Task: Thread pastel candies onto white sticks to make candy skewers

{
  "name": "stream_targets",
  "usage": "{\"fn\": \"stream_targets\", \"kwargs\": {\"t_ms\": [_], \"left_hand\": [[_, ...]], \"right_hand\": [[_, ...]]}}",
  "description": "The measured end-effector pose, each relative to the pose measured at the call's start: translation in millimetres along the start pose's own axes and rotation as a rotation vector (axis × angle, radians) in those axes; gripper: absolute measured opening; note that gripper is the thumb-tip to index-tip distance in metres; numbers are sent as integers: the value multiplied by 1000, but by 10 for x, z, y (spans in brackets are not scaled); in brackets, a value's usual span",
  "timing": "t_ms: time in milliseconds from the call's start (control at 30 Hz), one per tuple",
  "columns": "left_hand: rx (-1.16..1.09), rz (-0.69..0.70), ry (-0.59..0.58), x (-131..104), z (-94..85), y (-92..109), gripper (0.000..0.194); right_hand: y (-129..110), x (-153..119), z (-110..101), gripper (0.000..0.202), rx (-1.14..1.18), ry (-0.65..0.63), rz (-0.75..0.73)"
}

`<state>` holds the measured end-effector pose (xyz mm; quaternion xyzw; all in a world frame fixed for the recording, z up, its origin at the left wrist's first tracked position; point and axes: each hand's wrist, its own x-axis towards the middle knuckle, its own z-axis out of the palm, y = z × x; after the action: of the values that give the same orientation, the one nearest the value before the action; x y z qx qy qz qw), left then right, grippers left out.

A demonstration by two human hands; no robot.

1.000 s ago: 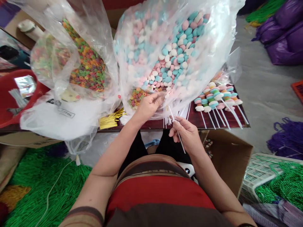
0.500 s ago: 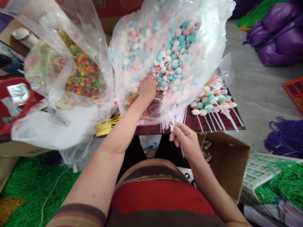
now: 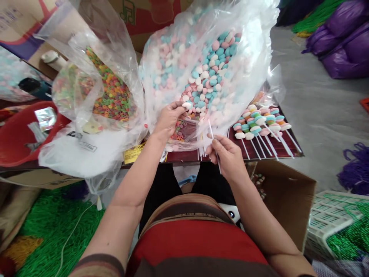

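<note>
My left hand (image 3: 169, 119) pinches a white marshmallow (image 3: 187, 105) between thumb and fingertips, at the mouth of a big clear bag (image 3: 253, 50) of pink, blue and white marshmallows (image 3: 205, 77). A thin white stick (image 3: 211, 129) stands tilted in my right hand (image 3: 226, 154), closed round it above the table's front edge; its upper end is bare. Several finished candy skewers (image 3: 261, 121) lie to the right, with marshmallows and coloured rings on white sticks. Loose white sticks (image 3: 202, 152) lie just left of my right hand. Ring candies (image 3: 179, 130) show under the plastic beside my left hand.
A second clear bag (image 3: 112, 92) of ring candies stands left, with a red basin (image 3: 17, 134) beyond it. Yellow twist ties (image 3: 134, 153) lie at the front edge. Below right are an open cardboard box (image 3: 288, 200) and a white crate (image 3: 331, 215).
My left hand has drawn back from the marshmallow pile towards me and now holds a white marshmallow. My right hand still holds the stick, and the view has shifted slightly.
</note>
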<state>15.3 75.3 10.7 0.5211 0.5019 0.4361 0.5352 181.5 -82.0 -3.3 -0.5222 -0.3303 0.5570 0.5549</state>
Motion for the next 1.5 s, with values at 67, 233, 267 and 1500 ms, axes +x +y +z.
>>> {"fn": "stream_targets", "kwargs": {"t_ms": [67, 233, 267, 1500], "left_hand": [[-224, -66, -81, -260, 20, 40, 8], [-467, -173, -156, -746, 110, -2, 12], [-486, -193, -160, -798, 123, -18, 13], [-295, -78, -238, -1167, -15, -208, 33]], "right_hand": [[-67, 167, 93, 47, 43, 5, -24], [-107, 352, 299, 48, 63, -81, -6], [-99, 343, 319, 49, 59, -88, -5], [-36, 123, 271, 24, -272, -123, -127]]}}
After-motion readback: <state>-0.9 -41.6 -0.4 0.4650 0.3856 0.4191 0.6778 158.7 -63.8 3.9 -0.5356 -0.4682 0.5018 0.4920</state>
